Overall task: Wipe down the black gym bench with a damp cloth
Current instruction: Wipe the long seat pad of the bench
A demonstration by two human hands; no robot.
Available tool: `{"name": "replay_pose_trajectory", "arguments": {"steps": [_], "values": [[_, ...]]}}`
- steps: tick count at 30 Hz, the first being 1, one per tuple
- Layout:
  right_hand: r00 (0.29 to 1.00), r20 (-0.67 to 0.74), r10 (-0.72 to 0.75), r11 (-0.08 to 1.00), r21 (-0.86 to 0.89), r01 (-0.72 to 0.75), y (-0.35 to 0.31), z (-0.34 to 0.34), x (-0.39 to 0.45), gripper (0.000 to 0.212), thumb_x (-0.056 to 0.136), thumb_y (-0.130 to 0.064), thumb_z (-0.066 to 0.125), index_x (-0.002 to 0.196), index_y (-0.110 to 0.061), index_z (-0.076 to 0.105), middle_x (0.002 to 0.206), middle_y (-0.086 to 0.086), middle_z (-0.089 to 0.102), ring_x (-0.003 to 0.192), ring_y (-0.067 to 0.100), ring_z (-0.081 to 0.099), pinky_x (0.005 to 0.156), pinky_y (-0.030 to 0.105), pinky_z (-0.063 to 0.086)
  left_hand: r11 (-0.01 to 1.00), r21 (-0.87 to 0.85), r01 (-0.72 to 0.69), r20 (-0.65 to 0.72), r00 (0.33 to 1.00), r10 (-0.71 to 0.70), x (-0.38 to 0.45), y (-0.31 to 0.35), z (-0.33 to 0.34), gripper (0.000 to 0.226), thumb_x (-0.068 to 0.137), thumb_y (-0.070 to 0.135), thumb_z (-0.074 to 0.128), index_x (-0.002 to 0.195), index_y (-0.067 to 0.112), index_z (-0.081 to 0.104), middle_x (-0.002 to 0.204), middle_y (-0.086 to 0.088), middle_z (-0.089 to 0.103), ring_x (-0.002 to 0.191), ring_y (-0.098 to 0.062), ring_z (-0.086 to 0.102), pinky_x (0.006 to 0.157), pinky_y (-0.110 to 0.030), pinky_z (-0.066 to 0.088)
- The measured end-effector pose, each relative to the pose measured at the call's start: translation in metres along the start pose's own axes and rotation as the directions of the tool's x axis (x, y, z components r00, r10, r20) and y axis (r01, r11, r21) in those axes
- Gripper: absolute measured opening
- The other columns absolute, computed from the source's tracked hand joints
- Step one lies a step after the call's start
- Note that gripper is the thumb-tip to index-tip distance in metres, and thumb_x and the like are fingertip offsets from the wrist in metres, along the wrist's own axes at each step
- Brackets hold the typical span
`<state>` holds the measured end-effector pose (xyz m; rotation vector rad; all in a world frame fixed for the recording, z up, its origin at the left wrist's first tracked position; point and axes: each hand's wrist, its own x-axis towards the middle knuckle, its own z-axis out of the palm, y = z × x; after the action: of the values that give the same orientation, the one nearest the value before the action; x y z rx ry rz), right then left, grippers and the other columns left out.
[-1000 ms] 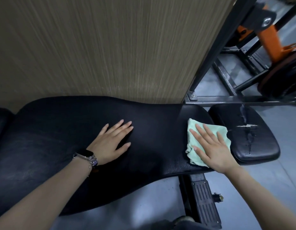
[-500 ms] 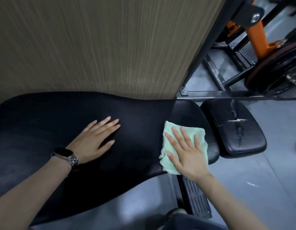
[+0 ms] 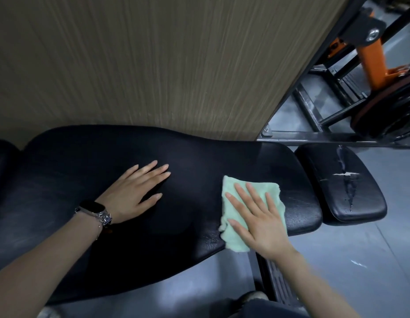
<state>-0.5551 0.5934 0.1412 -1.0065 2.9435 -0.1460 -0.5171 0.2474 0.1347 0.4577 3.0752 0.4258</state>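
The right hand [image 3: 259,216], fingers flat, is pressing the green cloth [image 3: 231,226] on the black bench [image 3: 188,171]; the left hand [image 3: 132,191], flat and empty, is bracing it, so even overlapping strokes are seeming best

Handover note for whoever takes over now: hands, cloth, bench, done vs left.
Left hand: open, flat on the middle of the black bench, bracing.
Right hand: open, fingers straight, pressing the green cloth onto the bench's narrow right end, near the front edge.
Done: cannot tell which parts are wiped; no clear wet trail shows.
Left: wipe the wide left part and the cracked small pad to the right, apart from the cloth.
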Motion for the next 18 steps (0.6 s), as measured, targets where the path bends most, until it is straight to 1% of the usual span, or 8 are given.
{"name": "replay_pose_trajectory", "arguments": {"steps": [3, 5, 7, 9, 11, 14, 16, 18], "values": [[0.996, 0.039, 0.084, 0.996, 0.012, -0.084, 0.025, -0.006, -0.009, 0.059, 0.096, -0.063, 0.014, 0.149, -0.038, 0.026, 0.158, -0.01, 0.02, 0.147, 0.013, 0.011, 0.112, 0.047, 0.014, 1.0, 0.008, 0.01, 0.003, 1.0, -0.01, -0.006, -0.012, -0.003, 0.059, 0.093, 0.054, 0.023, 0.148, 0.03, 0.025, 0.155, 0.016, 0.015, 0.143, -0.002, -0.001, 0.113, -0.022, -0.007], [0.982, 0.052, 0.182, 0.983, 0.025, -0.184, 0.039, -0.011, -0.014, 0.066, 0.09, -0.071, 0.004, 0.15, -0.043, 0.015, 0.159, -0.016, 0.009, 0.147, 0.006, -0.003, 0.115, 0.04, 0.003, 0.999, 0.013, 0.03, 0.001, 1.0, -0.03, -0.011, -0.021, -0.005, 0.06, 0.093, 0.055, 0.022, 0.148, 0.032, 0.024, 0.155, 0.017, 0.013, 0.143, -0.001, -0.003, 0.113, -0.024, -0.006], [0.965, 0.102, 0.243, 0.968, 0.038, -0.248, 0.045, -0.015, -0.016, 0.073, 0.082, -0.078, -0.006, 0.147, -0.048, 0.006, 0.157, -0.022, -0.004, 0.143, 0.0, -0.016, 0.113, 0.033, -0.009, 0.999, 0.004, 0.054, -0.004, 0.999, -0.054, -0.016, -0.029, -0.007, 0.062, 0.092, 0.058, 0.018, 0.148, 0.032, 0.024, 0.155, 0.018, 0.012, 0.143, -0.001, -0.004, 0.114, -0.027, -0.003], [0.956, 0.122, 0.268, 0.961, 0.03, -0.273, 0.045, -0.018, -0.016, 0.076, 0.078, -0.08, -0.01, 0.146, -0.048, 0.003, 0.157, -0.022, -0.007, 0.142, 0.0, -0.02, 0.113, 0.033, -0.01, 0.998, -0.001, 0.07, -0.008, 0.998, -0.07, -0.021, -0.036, -0.009, 0.064, 0.091, 0.062, 0.014, 0.147, 0.033, 0.024, 0.154, 0.018, 0.012, 0.143, -0.001, -0.003, 0.115, -0.033, 0.003], [0.953, 0.106, 0.283, 0.958, 0.02, -0.287, 0.039, -0.017, -0.015, 0.077, 0.079, -0.079, -0.011, 0.147, -0.046, 0.003, 0.158, -0.02, -0.005, 0.143, 0.002, -0.019, 0.115, 0.039, -0.005, 0.997, 0.003, 0.08, -0.005, 0.997, -0.08, -0.027, -0.043, -0.012, 0.063, 0.091, 0.061, 0.016, 0.147, 0.033, 0.024, 0.154, 0.018, 0.012, 0.143, -0.002, -0.001, 0.116, -0.037, 0.007], [0.95, 0.084, 0.299, 0.953, 0.027, -0.303, 0.026, -0.013, -0.014, 0.075, 0.08, -0.078, -0.011, 0.147, -0.045, 0.002, 0.157, -0.019, -0.004, 0.144, 0.004, -0.015, 0.115, 0.045, 0.0, 0.997, 0.009, 0.081, 0.002, 0.997, -0.081, -0.035, -0.051, -0.015, 0.062, 0.091, 0.057, 0.019, 0.147, 0.032, 0.025, 0.154, 0.018, 0.012, 0.143, -0.004, 0.001, 0.116, -0.035, 0.006], [0.958, 0.047, 0.282, 0.959, 0.021, -0.284, 0.013, -0.008, -0.012, 0.069, 0.085, -0.074, -0.006, 0.148, -0.046, 0.004, 0.158, -0.017, 0.002, 0.146, 0.007, -0.01, 0.115, 0.048, 0.004, 0.996, 0.014, 0.086, 0.005, 0.996, -0.086, -0.039, -0.054, -0.017, 0.063, 0.091, 0.058, 0.018, 0.147, 0.032, 0.025, 0.154, 0.018, 0.012, 0.143, -0.004, 0.001, 0.115, -0.034, 0.005], [0.969, 0.004, 0.245, 0.969, 0.004, -0.245, -0.003, -0.002, -0.011, 0.064, 0.092, -0.068, 0.002, 0.15, -0.041, 0.01, 0.159, -0.011, 0.012, 0.147, 0.012, 0.0, 0.113, 0.049, 0.008, 0.996, 0.016, 0.092, 0.002, 0.996, -0.092, -0.042, -0.058, -0.017, 0.063, 0.09, 0.058, 0.018, 0.147, 0.032, 0.025, 0.154, 0.018, 0.012, 0.143, -0.004, 0.001, 0.115, -0.034, 0.005]]}}
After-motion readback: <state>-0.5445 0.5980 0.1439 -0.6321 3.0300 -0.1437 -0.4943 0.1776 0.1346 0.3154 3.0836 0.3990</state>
